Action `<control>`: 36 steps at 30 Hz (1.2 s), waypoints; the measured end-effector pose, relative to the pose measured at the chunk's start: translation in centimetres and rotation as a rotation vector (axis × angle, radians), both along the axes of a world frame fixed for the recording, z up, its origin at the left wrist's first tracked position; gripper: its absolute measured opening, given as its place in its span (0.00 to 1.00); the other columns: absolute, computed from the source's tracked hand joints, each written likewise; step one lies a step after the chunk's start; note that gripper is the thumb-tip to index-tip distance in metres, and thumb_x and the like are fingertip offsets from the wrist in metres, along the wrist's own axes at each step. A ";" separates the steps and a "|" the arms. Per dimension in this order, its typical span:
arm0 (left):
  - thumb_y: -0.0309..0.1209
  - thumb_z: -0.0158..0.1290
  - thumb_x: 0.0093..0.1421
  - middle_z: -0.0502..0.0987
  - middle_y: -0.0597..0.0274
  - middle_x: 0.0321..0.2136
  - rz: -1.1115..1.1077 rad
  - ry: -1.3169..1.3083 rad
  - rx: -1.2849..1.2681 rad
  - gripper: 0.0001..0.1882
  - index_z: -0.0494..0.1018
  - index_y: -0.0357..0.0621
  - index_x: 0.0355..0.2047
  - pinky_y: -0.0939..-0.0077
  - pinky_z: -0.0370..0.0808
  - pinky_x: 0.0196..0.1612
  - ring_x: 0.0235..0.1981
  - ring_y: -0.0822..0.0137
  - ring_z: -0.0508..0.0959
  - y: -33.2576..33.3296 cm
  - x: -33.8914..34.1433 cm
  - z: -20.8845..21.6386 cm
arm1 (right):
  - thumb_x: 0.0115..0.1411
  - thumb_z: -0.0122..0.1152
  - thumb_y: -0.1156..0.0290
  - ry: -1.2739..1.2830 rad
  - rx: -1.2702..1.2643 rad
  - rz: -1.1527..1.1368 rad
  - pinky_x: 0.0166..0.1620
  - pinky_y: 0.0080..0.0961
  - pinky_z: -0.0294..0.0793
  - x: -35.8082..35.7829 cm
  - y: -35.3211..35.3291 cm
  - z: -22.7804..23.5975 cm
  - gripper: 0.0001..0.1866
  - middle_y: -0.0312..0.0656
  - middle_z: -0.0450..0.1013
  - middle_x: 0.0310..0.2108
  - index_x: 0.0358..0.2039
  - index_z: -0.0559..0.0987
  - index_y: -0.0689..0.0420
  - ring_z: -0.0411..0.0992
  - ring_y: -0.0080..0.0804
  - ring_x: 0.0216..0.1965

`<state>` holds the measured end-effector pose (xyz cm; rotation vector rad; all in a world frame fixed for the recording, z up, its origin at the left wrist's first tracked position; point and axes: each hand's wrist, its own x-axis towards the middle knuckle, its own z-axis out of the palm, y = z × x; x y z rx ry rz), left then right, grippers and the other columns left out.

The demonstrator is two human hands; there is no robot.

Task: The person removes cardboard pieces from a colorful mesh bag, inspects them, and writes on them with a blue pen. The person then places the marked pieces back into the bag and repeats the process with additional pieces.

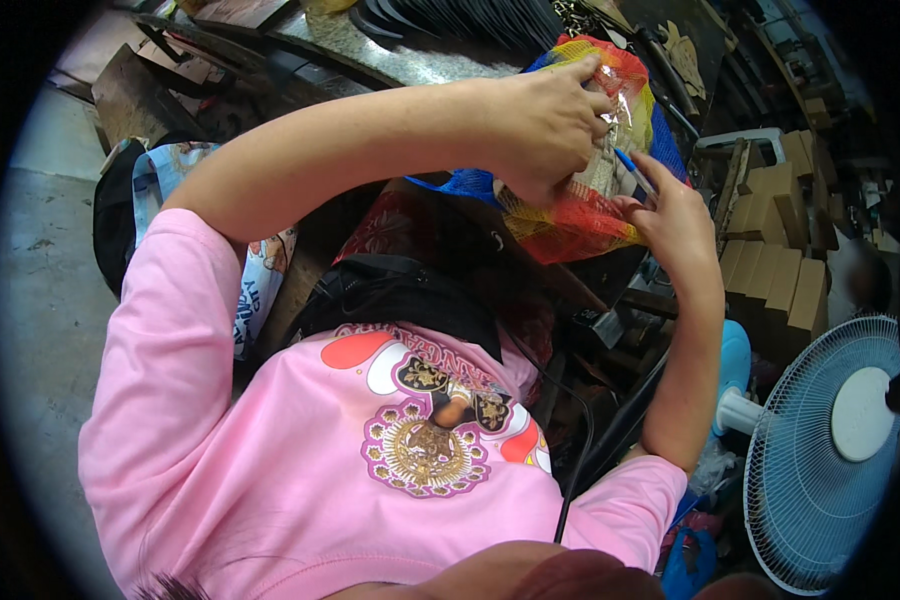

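A mesh bag in red, yellow and blue lies bunched up at the work table, in front of me. Clear shiny plastic and something pale show inside it; I cannot tell what the pale thing is. My left hand reaches across from the left with bent fingers gripping the bag from above, its thumb low against the netting. On the bag's right side, my right hand is closed around a blue pen-like stick, its upper end pointing toward the bag's middle. The right fingertips are also close against the mesh.
Dark curved blades stand in a row on the grey tabletop. A tan glove lies at the far right. Cardboard boxes are stacked to the right, above a large fan. A printed cloth bag hangs at left.
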<state>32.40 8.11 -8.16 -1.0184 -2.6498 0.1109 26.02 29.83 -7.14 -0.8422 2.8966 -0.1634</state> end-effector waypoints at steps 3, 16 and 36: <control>0.43 0.60 0.45 0.76 0.66 0.36 0.001 0.001 0.041 0.11 0.82 0.52 0.25 0.51 0.58 0.62 0.48 0.66 0.71 -0.8 -0.3 0.3 | 0.53 0.70 0.57 0.071 -0.017 0.050 0.38 0.40 0.74 0.3 0.3 0.3 0.25 0.51 0.77 0.30 0.51 0.78 0.46 0.77 0.51 0.35; 0.39 0.53 0.58 0.73 0.67 0.29 0.054 -0.032 -0.089 0.15 0.78 0.54 0.44 0.52 0.54 0.66 0.43 0.63 0.74 -2.2 0.1 0.8 | 0.58 0.63 0.66 0.058 -0.198 0.089 0.35 0.30 0.72 -0.6 0.0 1.3 0.14 0.48 0.76 0.25 0.45 0.81 0.52 0.75 0.32 0.26; 0.32 0.56 0.52 0.71 0.60 0.39 0.082 -0.026 0.103 0.10 0.78 0.52 0.37 0.63 0.71 0.46 0.43 0.59 0.74 -3.2 -0.9 0.6 | 0.60 0.59 0.60 0.116 -0.052 0.041 0.43 0.42 0.75 -1.1 1.3 0.8 0.17 0.50 0.78 0.37 0.49 0.80 0.46 0.77 0.51 0.40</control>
